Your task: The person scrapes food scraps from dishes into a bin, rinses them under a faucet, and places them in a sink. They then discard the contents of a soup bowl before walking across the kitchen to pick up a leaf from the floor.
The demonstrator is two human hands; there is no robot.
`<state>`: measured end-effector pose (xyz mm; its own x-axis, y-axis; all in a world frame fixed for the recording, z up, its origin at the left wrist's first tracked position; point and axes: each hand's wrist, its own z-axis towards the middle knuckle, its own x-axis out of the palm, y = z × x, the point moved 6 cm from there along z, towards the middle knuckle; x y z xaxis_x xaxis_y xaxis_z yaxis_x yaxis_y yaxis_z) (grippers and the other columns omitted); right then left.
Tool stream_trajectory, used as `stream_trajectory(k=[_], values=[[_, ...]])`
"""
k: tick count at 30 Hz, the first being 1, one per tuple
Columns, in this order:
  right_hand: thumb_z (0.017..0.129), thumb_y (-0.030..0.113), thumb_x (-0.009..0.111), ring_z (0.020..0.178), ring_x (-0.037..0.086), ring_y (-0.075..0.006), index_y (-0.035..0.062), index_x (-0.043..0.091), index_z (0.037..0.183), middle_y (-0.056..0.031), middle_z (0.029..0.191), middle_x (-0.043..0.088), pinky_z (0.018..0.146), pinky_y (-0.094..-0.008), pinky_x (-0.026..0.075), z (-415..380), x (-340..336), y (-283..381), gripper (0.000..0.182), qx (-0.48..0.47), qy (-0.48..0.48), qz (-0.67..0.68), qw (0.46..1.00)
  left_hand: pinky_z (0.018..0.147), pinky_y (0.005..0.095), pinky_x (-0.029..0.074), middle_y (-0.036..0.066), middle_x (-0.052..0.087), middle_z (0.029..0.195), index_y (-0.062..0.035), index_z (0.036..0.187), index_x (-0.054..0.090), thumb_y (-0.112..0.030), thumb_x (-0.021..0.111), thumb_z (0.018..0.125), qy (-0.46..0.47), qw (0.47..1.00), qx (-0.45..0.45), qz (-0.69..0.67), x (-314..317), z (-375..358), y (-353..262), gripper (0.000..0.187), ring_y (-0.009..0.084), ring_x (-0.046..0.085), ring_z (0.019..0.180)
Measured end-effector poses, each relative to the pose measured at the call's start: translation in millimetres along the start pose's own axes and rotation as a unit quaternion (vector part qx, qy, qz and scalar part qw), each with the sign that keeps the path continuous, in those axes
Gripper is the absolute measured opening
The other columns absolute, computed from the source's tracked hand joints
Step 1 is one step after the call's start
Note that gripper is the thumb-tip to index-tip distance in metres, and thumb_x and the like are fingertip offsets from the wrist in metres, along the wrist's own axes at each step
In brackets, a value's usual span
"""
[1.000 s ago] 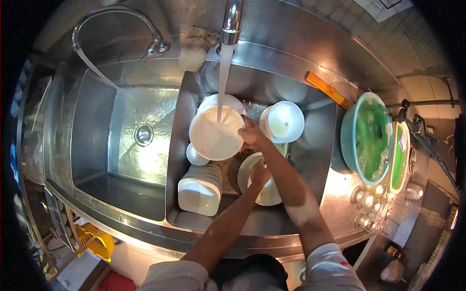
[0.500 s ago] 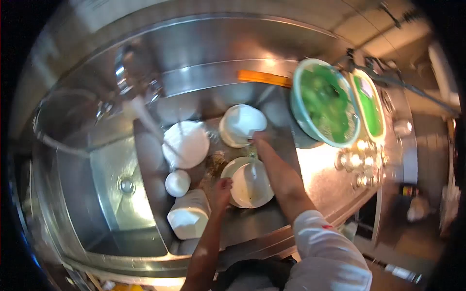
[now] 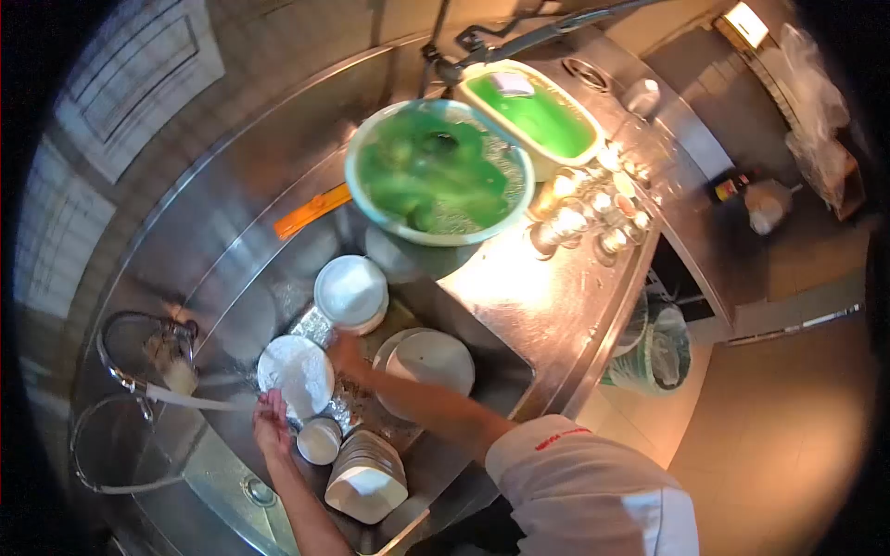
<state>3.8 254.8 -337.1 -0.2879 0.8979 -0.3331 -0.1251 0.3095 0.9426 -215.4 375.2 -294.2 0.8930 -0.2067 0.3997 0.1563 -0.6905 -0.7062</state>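
My left hand (image 3: 271,424) is at the end of the pale faucet hose (image 3: 199,399), its fingers curled round the tip. Just right of it lies a white plate (image 3: 295,375) with a wet, shiny surface. My right hand (image 3: 346,354) is smeared by motion, between that plate and a stack of white bowls (image 3: 350,287); its fingers cannot be made out. Partly behind my right forearm are larger white dishes (image 3: 431,360). A small round white bowl (image 3: 319,441) and a stack of squarish white dishes (image 3: 367,486) are nearer to me.
A blue basin (image 3: 350,176) of green liquid stands on the sink's far edge, beside a cream tub (image 3: 593,139) with green liquid. Several shiny metal pieces (image 3: 593,211) crowd the right counter. An orange strip (image 3: 311,211) lies left of the basin. The sink drain (image 3: 260,491) is lower left.
The view has swung right. My left hand has moved from the large dish to the faucet hose. My right hand has come away from the bowl stack toward the wet plate.
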Motion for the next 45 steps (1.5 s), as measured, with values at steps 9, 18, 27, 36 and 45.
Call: stream_trajectory(k=[9,18,27,36,45], values=[[0.076,0.019,0.047,0.077,0.057,-0.0303,-0.0023,0.051,0.089,-0.0205,0.084,0.056,0.066,-0.0382,0.047,-96.4,105.4,185.8,0.025,0.059,0.34,0.128,0.93,0.064,0.0365,0.047,0.012,0.054,0.087,-0.005,0.094,0.052,-0.022,0.038,0.081,0.336,0.868,-0.007,-0.366,59.9,-31.3,-61.0,0.026,0.021,0.053,0.068],[0.073,0.007,0.053,0.102,0.043,-0.032,0.0015,0.05,0.096,-0.0155,0.1,0.05,0.085,-0.0398,0.038,-78.2,-29.1,256.5,0.024,-0.339,0.28,0.091,0.893,0.073,0.034,0.043,0.01,0.055,0.093,-0.0041,0.095,0.051,-0.018,0.044,0.082,0.147,0.96,0.191,0.14,101.8,-67.7,-113.7,0.02,0.0191,0.053,0.086],[0.068,-0.001,0.057,0.08,0.052,-0.0168,0.0036,0.055,0.095,-0.0094,0.091,0.056,0.069,-0.028,0.042,43.0,-530.4,112.8,0.027,-0.069,-0.009,-0.071,0.995,0.066,0.0239,0.042,0.007,0.058,0.081,0.0009,0.097,0.053,-0.017,0.05,0.084,0.211,0.847,0.157,0.461,214.8,-165.6,-40.3,0.022,0.0125,0.053,0.07],[0.067,-0.002,0.059,0.096,0.05,-0.0351,0.0219,0.042,0.118,-0.0179,0.119,0.04,0.077,-0.0398,0.044,229.5,-866.0,29.7,0.058,-0.097,-0.162,-0.386,0.903,0.072,0.0289,0.044,0.013,0.06,0.085,0.0017,0.093,0.055,-0.008,0.05,0.081,0.432,0.655,0.367,0.5,583.9,-255.0,72.2,0.016,0.0211,0.058,0.078],[0.061,0.006,0.07,0.098,0.047,-0.0353,0.0199,0.036,0.119,-0.0187,0.12,0.035,0.082,-0.0378,0.041,354.3,-904.4,-42.5,0.069,-0.144,-0.045,-0.336,0.93,0.081,0.0384,0.041,0.017,0.05,0.105,-0.0085,0.111,0.048,-0.008,0.055,0.072,0.398,0.478,0.56,0.548,891.8,-215.3,209.3,0.039,0.0337,0.051,0.091]])
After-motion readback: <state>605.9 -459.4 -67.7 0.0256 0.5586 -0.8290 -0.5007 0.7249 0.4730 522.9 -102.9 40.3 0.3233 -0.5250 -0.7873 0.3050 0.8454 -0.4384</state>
